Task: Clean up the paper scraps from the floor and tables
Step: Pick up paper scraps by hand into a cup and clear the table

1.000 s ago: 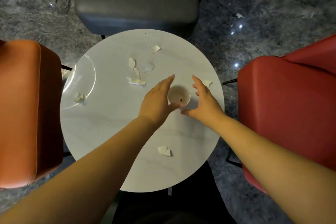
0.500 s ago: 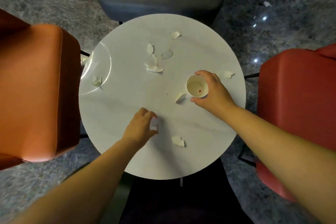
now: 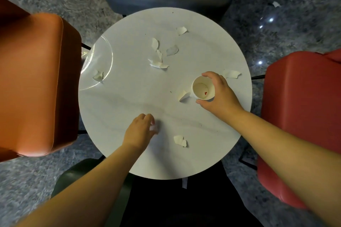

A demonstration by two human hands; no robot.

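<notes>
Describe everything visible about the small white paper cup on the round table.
The small white paper cup stands upright on the round white table, toward its right side. Its round mouth is open; a tiny red fleck lies on the pale bottom inside. The right hand grips it, fingers curled around the rim. A torn white paper scrap lies against its left side.

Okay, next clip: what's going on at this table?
A person is clearing torn paper scraps off a round white table. The right hand grips a paper cup standing on the table, and the left hand pinches a small scrap near the front edge. Several scraps remain on the table.
</notes>
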